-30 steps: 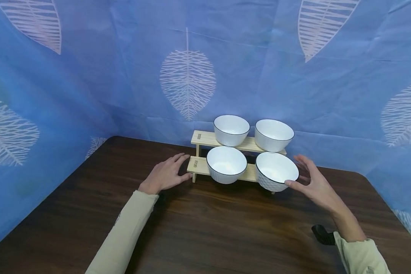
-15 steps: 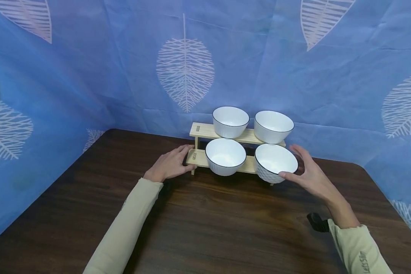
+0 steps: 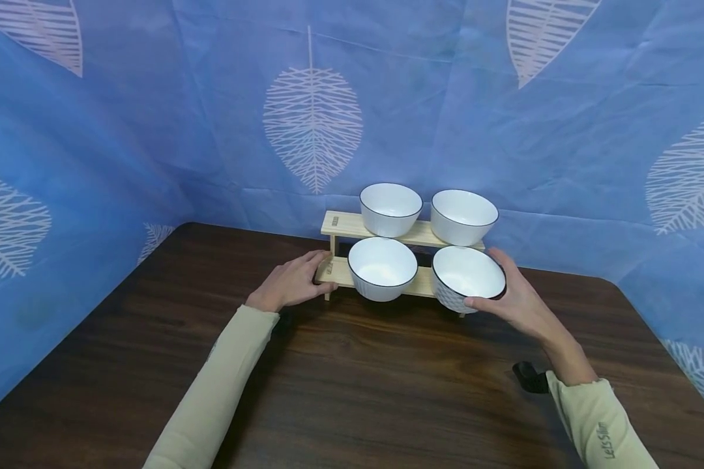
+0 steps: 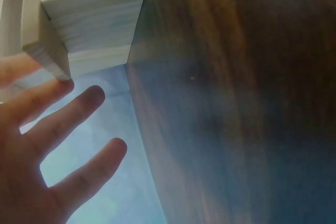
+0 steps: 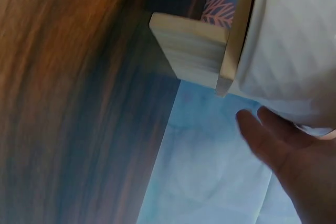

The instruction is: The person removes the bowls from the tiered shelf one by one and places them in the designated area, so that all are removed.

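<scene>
A two-step wooden rack [image 3: 341, 271] bears white dark-rimmed bowls, two on each step. At its left end, my left hand [image 3: 290, 281] holds the lower board, thumb at the front and fingers toward the back. The left wrist view shows the other fingers [image 4: 89, 177] spread beside the board. My right hand [image 3: 522, 303] grips the front right bowl [image 3: 468, 272], whose outside is textured, with the thumb on its near side. Its far fingers are partly hidden behind the bowl. The front left bowl [image 3: 382, 268] has a ribbed outside.
The back left bowl [image 3: 390, 209] and back right bowl [image 3: 464, 216] stand on the upper step, close to the blue leaf-print cloth [image 3: 211, 130]. Everything rests on a dark wooden table [image 3: 352, 391]. A black object [image 3: 530, 378] sits by the right wrist.
My right hand has moved left and closed in around the front right bowl. My left thumb and fingers have come onto the rack's end. The head view has tilted slightly.
</scene>
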`<state>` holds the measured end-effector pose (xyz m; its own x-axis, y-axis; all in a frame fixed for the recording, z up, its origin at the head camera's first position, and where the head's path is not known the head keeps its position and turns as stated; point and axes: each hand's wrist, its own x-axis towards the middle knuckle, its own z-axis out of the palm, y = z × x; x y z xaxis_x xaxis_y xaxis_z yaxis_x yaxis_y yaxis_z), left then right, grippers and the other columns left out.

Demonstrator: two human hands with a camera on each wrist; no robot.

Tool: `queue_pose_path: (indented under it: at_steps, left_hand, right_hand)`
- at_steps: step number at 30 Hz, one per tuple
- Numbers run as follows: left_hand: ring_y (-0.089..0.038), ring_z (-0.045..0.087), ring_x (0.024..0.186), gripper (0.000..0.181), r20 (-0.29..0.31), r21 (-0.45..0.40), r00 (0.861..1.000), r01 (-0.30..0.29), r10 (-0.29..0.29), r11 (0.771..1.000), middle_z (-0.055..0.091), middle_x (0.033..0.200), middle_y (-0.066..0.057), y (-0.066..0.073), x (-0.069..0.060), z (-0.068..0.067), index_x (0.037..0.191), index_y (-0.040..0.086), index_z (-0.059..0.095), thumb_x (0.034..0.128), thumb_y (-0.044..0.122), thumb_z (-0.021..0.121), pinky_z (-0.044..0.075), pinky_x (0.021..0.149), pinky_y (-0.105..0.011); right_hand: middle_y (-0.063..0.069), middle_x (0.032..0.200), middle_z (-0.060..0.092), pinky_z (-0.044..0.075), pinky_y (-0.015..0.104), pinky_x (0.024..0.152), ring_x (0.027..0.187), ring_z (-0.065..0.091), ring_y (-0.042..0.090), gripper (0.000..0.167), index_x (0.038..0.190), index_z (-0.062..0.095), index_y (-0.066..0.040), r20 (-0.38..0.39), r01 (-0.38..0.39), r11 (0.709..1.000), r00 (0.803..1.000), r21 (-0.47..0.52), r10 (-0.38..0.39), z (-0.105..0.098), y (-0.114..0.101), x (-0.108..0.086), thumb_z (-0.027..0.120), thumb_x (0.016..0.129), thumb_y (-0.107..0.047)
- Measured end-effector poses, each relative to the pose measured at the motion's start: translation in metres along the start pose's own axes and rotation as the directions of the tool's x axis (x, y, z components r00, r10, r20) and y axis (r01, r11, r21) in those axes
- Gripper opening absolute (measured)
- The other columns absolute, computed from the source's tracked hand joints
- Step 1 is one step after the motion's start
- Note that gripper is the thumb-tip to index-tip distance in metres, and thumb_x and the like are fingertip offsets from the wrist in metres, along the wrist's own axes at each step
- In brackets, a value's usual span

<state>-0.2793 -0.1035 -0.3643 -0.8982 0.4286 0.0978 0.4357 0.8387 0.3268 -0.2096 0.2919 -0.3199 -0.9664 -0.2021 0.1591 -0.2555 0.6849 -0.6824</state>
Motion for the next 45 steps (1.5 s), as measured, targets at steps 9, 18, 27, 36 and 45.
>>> queue_pose_path:
  at_steps: [9, 18, 27, 36, 45]
  left_hand:
    - [-0.033, 0.056, 0.122, 0.080, -0.010, 0.008, 1.000, 0.008, -0.008, 1.000, 0.041, 0.155, -0.020, 0.001, -0.003, 0.003, 0.154, -0.002, 0.036, 0.0990, 0.051, 0.059, 0.053, 0.091, -0.048]
    - [-0.038, 0.046, 0.134, 0.082, 0.013, -0.258, 0.999, 0.042, -0.040, 0.965, 0.037, 0.155, -0.026, 0.000, 0.004, 0.006, 0.153, -0.009, 0.031, 0.0990, 0.042, 0.065, 0.043, 0.108, -0.050]
    - [-0.034, 0.057, 0.113, 0.079, 0.022, -0.486, 0.997, 0.079, -0.079, 0.870, 0.052, 0.136, -0.027, 0.001, 0.008, 0.007, 0.153, -0.011, 0.031, 0.0969, 0.027, 0.072, 0.049, 0.097, -0.047]
    - [-0.036, 0.058, 0.118, 0.084, 0.069, -0.571, 0.991, 0.133, -0.115, 0.810, 0.053, 0.138, -0.027, 0.001, 0.008, 0.010, 0.157, -0.006, 0.021, 0.0978, 0.027, 0.071, 0.047, 0.102, -0.048]
    - [-0.033, 0.061, 0.112, 0.083, 0.056, -0.584, 0.993, 0.119, -0.107, 0.803, 0.056, 0.133, -0.026, 0.001, 0.007, 0.010, 0.157, -0.008, 0.022, 0.0979, 0.023, 0.071, 0.050, 0.097, -0.046]
  right_hand:
    - [0.034, 0.152, 0.025, 0.043, 0.065, 0.095, 0.131, 0.039, 0.052, 0.108, 0.159, 0.009, 0.005, -0.014, 0.011, 0.999, 1.000, 0.039, -0.010, 0.007, 0.001, 0.005, 0.082, 0.085, -0.024]
    - [0.029, 0.139, 0.044, 0.047, 0.061, 0.090, 0.122, 0.049, 0.045, 0.095, 0.152, 0.029, 0.005, -0.022, 0.090, 0.995, 0.996, 0.051, -0.089, 0.008, 0.005, 0.009, 0.086, 0.079, -0.019]
    - [0.031, 0.140, 0.041, 0.043, 0.064, 0.091, 0.125, 0.041, 0.046, 0.095, 0.150, 0.033, 0.003, -0.021, 0.045, 0.998, 0.999, -0.045, -0.046, 0.007, 0.002, 0.008, 0.086, 0.079, -0.028]
    - [0.035, 0.146, 0.033, 0.042, 0.067, 0.093, 0.131, 0.035, 0.050, 0.105, 0.157, 0.023, 0.004, -0.027, -0.026, 0.998, 0.999, -0.060, 0.024, 0.007, -0.001, 0.005, 0.084, 0.080, -0.034]
    - [0.039, 0.153, 0.024, 0.040, 0.072, 0.095, 0.134, 0.032, 0.056, 0.113, 0.158, 0.011, 0.008, -0.031, -0.077, 0.993, 0.997, -0.084, 0.075, 0.006, -0.002, -0.003, 0.082, 0.082, -0.037]
